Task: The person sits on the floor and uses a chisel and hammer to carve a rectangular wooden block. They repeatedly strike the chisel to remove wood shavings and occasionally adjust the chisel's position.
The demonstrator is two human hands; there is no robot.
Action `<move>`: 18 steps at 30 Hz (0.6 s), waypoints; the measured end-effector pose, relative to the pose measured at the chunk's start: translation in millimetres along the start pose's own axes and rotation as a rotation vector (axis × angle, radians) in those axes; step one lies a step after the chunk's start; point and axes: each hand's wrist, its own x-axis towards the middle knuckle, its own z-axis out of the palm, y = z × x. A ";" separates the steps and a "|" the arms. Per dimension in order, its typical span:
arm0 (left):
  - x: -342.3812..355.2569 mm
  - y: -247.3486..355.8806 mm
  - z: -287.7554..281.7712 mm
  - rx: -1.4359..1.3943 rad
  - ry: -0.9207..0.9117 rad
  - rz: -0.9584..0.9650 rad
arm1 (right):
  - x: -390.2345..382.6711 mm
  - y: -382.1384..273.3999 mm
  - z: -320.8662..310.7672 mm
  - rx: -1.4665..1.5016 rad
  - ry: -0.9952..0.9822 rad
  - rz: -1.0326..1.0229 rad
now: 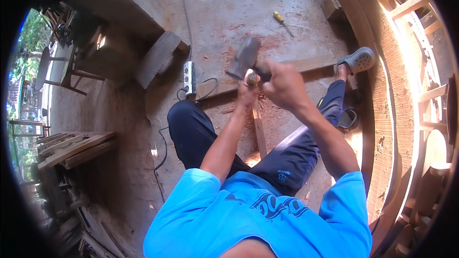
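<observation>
My right hand (286, 85) grips the handle of a mallet with a dark blocky head (244, 57), raised just above my left hand. My left hand (247, 91) is closed around a chisel whose round butt end (251, 78) shows at the top of the fist. The chisel points down at a narrow wooden strip (259, 131) lying on the floor between my legs. A longer wooden board (306, 64) crosses behind the hands. Red-brown wood chips lie scattered around the strip.
A white power strip (189, 77) with a cable lies left of the board. A yellow-handled screwdriver (282, 22) and a wood block (333, 7) sit further back. A curved wooden frame (387, 91) runs along the right. Stacked planks (71, 148) lie at the left.
</observation>
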 end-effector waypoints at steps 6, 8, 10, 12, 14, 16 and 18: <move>-25.2 -10.8 4.9 -0.161 -0.038 0.045 | -17.9 -17.7 -29.1 0.226 0.484 -0.344; -27.3 -11.6 8.9 -0.153 -0.017 0.063 | -24.8 4.9 -2.6 0.123 0.295 -0.237; -14.1 -7.4 11.5 0.040 0.135 0.067 | -30.3 30.3 28.0 -0.365 -0.244 0.230; 17.2 2.3 8.8 0.233 0.058 0.150 | -35.6 51.0 41.8 -0.182 -0.103 0.259; 50.3 15.1 1.0 -0.198 -0.005 0.046 | -41.0 53.3 36.0 -0.146 -0.015 0.255; 62.4 20.3 -4.5 -0.320 0.007 -0.023 | -39.9 38.4 10.7 0.020 0.017 0.192; 60.6 20.7 -6.5 -0.183 0.030 0.023 | -39.3 10.5 -23.3 0.122 0.103 0.113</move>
